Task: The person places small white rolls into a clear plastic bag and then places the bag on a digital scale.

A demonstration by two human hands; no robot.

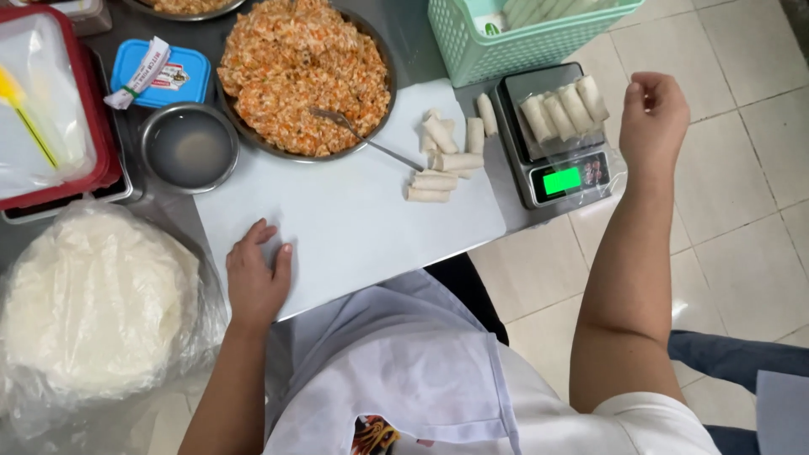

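My left hand (256, 276) rests flat on the near edge of a white cutting board (337, 211), fingers slightly apart, holding nothing. My right hand (652, 118) hovers in the air to the right of a small digital scale (560, 173), fingers loosely curled with nothing visible in them. Several rolled spring rolls (563, 108) lie on the scale's tray. More finished rolls (442, 156) are piled on the board's far right corner. A wide metal pan of orange minced filling (305, 72) with a spoon (362, 136) in it sits behind the board.
A bag of white round wrappers (88, 299) lies at the left. A small metal bowl of liquid (189, 147), a blue-lidded box (160, 74) and a red-rimmed container (50, 105) stand at the back left. A green plastic basket (522, 34) is behind the scale. Tiled floor lies to the right.
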